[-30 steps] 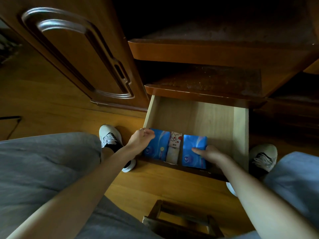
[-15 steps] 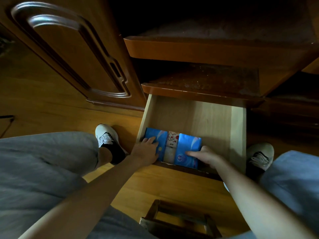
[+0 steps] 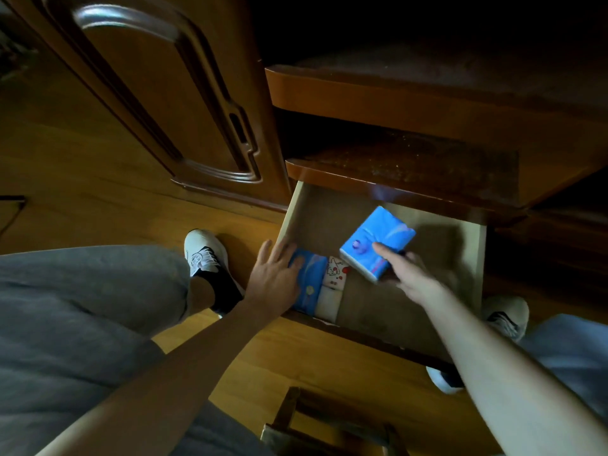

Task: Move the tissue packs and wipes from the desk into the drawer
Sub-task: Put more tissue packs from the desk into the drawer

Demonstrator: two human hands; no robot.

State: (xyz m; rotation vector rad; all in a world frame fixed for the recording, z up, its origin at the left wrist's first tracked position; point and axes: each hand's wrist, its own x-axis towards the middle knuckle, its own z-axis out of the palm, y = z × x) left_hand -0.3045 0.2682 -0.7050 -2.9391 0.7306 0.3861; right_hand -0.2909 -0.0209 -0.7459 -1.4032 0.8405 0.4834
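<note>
Right hand (image 3: pixel 406 274) pinches a blue pack (image 3: pixel 375 243), tilted, lifted above my drawer (image 3: pixel 473 258). Left hand (image 3: pixel 274 274) lies flat on another blue pack (image 3: pixel 309 284); printed pack (image 3: pixel 334 281) just beside.

A dark brown wooden cabinet door with a raised arched moulding (image 3: pixel 158 103) stands at upper left, above a yellow-brown wooden plank floor (image 3: pixel 98 205). Two white lace-up sneakers are planted on that floor, one at left (image 3: pixel 202 255) and one at right (image 3: pixel 506 315), with grey trouser legs (image 3: pixel 85 311) in the foreground. At the bottom edge sits what appears to be a small wooden stool frame (image 3: pixel 329 429), only partly in view.
</note>
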